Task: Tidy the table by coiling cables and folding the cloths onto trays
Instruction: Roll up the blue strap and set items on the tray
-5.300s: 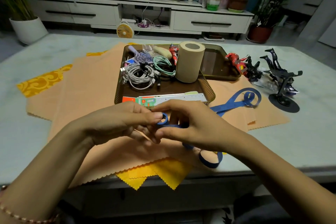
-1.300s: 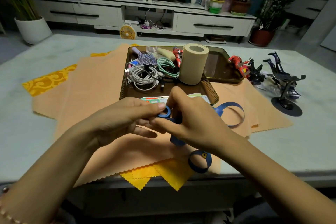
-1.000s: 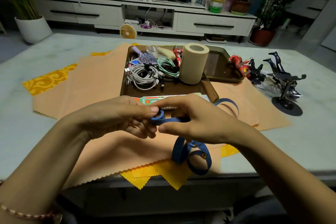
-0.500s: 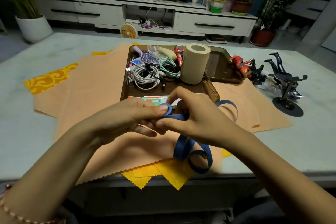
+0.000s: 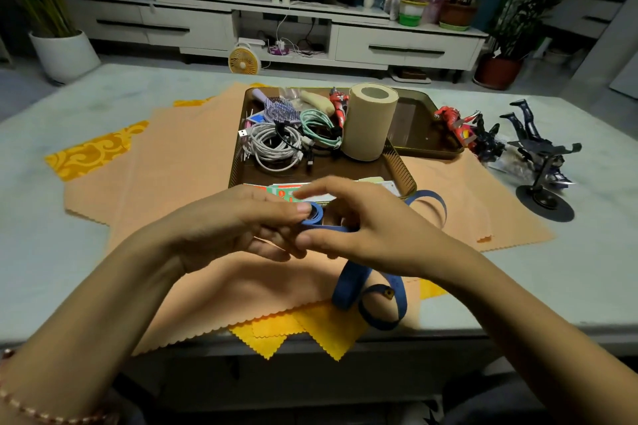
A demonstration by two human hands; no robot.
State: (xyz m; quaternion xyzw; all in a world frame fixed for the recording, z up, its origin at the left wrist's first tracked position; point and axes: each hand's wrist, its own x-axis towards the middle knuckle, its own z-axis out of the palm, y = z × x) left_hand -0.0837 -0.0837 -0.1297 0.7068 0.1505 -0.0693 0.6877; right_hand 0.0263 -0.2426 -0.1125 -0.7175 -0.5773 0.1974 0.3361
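Observation:
My left hand (image 5: 238,221) pinches a small roll of the blue strap (image 5: 315,216) between thumb and fingers. My right hand (image 5: 366,224) holds the strap just beside the roll, thumb under it and fingers arched over. The loose length of strap hangs below my right hand in loops near the table's front edge, and another loop shows behind my right hand. Both hands hover over the orange cloths (image 5: 179,162), in front of the brown tray (image 5: 402,166), which holds a white cable coil (image 5: 272,145) and a green cable coil (image 5: 317,124).
The tray also holds a paper roll (image 5: 369,121), a hairbrush (image 5: 279,110) and a ruler. A second tray (image 5: 419,148) lies behind on the right. Toy figures (image 5: 462,128) and a black stand (image 5: 545,179) sit at the right. Yellow cloths (image 5: 89,153) stick out from under the orange ones.
The roll in my left hand has grown as my right hand wound strap onto it. The loose loop at the right has been drawn in toward my hands.

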